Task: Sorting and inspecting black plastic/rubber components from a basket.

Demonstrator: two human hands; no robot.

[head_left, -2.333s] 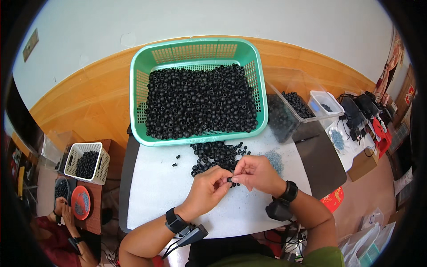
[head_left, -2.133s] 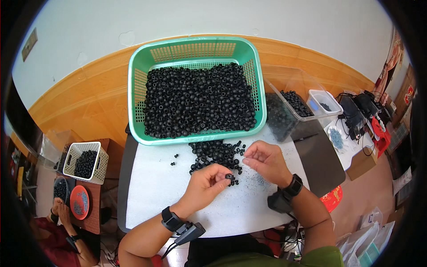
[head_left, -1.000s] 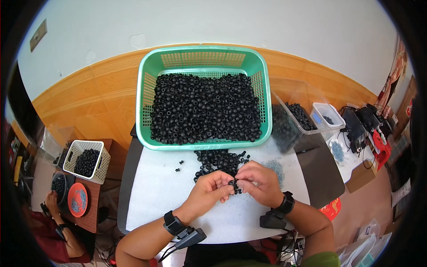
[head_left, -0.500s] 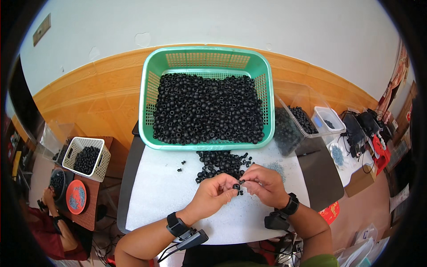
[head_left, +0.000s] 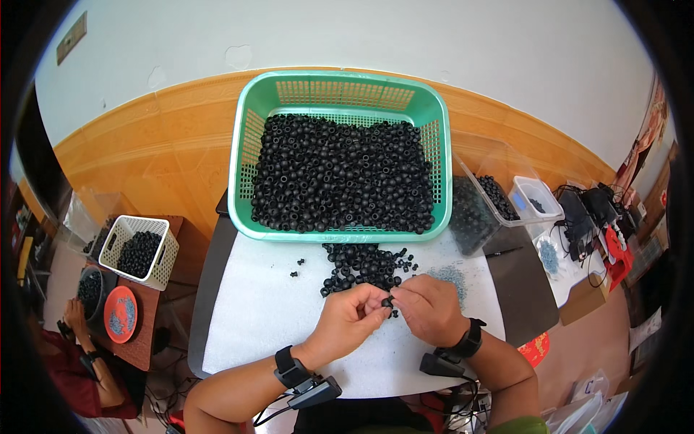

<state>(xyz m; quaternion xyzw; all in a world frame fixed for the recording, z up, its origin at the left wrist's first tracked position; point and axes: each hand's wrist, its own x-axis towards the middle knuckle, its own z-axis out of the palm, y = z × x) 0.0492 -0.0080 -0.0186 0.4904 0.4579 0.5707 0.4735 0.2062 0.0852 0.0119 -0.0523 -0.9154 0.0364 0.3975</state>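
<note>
Left hand (head_left: pixel 345 318): pinches black bead (head_left: pixel 387 302)
Right hand (head_left: pixel 431 311): pinched closed, contents unclear
Bead: could drop if grip slackens

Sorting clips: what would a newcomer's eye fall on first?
Probably the big green basket of black pieces at the far side of the table. Next, the left hand and right hand, meeting at a small black piece, lower centre. At left, an orange plate holds bluish bits.
</note>
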